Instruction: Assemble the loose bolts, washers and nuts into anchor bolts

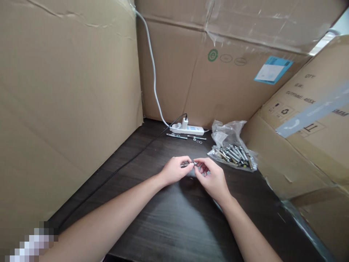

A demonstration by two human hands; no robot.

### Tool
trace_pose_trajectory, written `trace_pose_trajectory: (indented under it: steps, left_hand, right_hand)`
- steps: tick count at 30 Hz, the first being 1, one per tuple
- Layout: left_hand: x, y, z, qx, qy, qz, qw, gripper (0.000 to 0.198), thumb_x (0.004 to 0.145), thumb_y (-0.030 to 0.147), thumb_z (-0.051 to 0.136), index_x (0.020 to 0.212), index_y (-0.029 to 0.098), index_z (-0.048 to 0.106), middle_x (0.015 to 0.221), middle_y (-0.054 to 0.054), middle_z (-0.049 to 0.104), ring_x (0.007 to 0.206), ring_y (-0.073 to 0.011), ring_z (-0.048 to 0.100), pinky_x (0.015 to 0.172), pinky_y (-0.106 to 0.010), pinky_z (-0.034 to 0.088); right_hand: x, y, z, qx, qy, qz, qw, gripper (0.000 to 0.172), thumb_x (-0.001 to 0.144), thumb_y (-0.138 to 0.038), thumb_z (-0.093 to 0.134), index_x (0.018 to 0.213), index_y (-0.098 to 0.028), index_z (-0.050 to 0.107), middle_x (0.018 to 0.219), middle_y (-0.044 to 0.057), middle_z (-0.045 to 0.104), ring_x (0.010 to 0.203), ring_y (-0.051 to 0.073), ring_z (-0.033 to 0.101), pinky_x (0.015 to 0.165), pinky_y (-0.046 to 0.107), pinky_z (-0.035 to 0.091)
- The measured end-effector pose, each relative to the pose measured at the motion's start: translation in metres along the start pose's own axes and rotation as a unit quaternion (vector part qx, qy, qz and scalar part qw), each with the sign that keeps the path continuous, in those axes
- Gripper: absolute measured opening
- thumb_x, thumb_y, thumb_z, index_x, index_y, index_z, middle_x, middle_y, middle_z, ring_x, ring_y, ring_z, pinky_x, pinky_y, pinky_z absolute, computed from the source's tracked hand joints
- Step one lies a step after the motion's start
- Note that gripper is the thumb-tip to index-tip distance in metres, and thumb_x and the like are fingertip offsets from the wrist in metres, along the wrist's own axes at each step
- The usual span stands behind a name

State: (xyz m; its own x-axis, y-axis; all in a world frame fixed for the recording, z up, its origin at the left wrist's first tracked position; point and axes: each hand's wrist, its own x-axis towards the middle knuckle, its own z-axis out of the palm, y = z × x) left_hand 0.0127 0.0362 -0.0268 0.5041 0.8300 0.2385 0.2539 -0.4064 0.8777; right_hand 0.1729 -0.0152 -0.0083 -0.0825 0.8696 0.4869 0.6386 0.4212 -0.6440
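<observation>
Over the middle of the dark table, my left hand [176, 170] pinches a thin metal bolt [185, 165] that lies roughly level between thumb and fingers. My right hand [214, 178] meets it at the bolt's right end, thumb and fingertips closed around a shiny bit of metal too small to name. Behind the hands, one long bolt [176, 137] lies on the table with a second bolt [200, 138] to its right. Small washers [200, 142] rest beside them. Farther right, a clear plastic bag [227, 133] holds several expansion bolts [237, 154].
A white power strip [195, 130] with a plugged-in charger [184, 123] stands at the back. Its white cable climbs the rear carton [174, 72]; a black cable [120, 169] crosses the table [163, 225] toward the lower left. Large cartons wall in the left [68, 91] and right [300, 156].
</observation>
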Motion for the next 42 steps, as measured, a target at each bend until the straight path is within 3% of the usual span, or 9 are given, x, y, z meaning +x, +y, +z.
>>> trace_pose_trajectory:
  steps: [15, 26, 32, 37, 42]
  left_hand:
    - [0.002, 0.01, -0.004, -0.108, -0.003, -0.011, 0.994, 0.027, 0.084, 0.037, 0.054, 0.081, 0.013, 0.064, 0.081, -0.003, 0.065, 0.078, -0.0149, 0.058, 0.075, -0.024, 0.044]
    - [0.003, 0.011, -0.005, -0.135, -0.029, -0.019, 0.99, 0.026, 0.085, 0.037, 0.053, 0.08, 0.013, 0.062, 0.08, -0.003, 0.065, 0.078, -0.0148, 0.057, 0.076, -0.025, 0.043]
    - [0.002, 0.012, -0.005, -0.143, -0.025, -0.034, 0.989, 0.028, 0.083, 0.04, 0.054, 0.076, 0.013, 0.06, 0.073, -0.001, 0.061, 0.07, -0.0128, 0.054, 0.069, -0.024, 0.042]
    - [0.002, 0.014, -0.005, -0.168, -0.036, -0.064, 0.983, 0.034, 0.082, 0.046, 0.054, 0.073, 0.014, 0.059, 0.053, 0.004, 0.046, 0.053, -0.0098, 0.043, 0.055, -0.022, 0.036]
    - [0.002, 0.014, -0.004, -0.188, -0.042, -0.066, 0.979, 0.035, 0.082, 0.047, 0.054, 0.072, 0.014, 0.058, 0.047, 0.007, 0.039, 0.047, -0.0081, 0.037, 0.051, -0.021, 0.033]
  right_hand:
    - [-0.001, 0.003, -0.001, 0.103, -0.016, 0.019, 0.994, 0.023, 0.089, -0.025, 0.052, 0.108, -0.023, 0.065, 0.092, 0.006, 0.061, 0.077, 0.016, 0.058, 0.064, 0.027, 0.047]
    - [-0.002, 0.011, 0.0, 0.163, -0.021, 0.06, 0.985, 0.025, 0.089, -0.031, 0.053, 0.106, -0.02, 0.066, 0.088, 0.006, 0.061, 0.068, 0.014, 0.055, 0.059, 0.027, 0.047]
    - [-0.001, 0.008, -0.001, 0.186, -0.034, 0.085, 0.978, 0.026, 0.086, -0.034, 0.054, 0.105, -0.021, 0.067, 0.088, 0.006, 0.061, 0.069, 0.015, 0.055, 0.059, 0.026, 0.047]
    - [0.001, 0.007, -0.001, 0.212, -0.042, 0.116, 0.969, 0.028, 0.083, -0.037, 0.056, 0.103, -0.02, 0.066, 0.082, 0.004, 0.061, 0.063, 0.014, 0.054, 0.057, 0.026, 0.047]
    - [0.0, 0.007, 0.0, 0.231, -0.041, 0.129, 0.963, 0.027, 0.083, -0.037, 0.057, 0.101, -0.019, 0.065, 0.08, 0.004, 0.063, 0.062, 0.013, 0.054, 0.057, 0.026, 0.047]
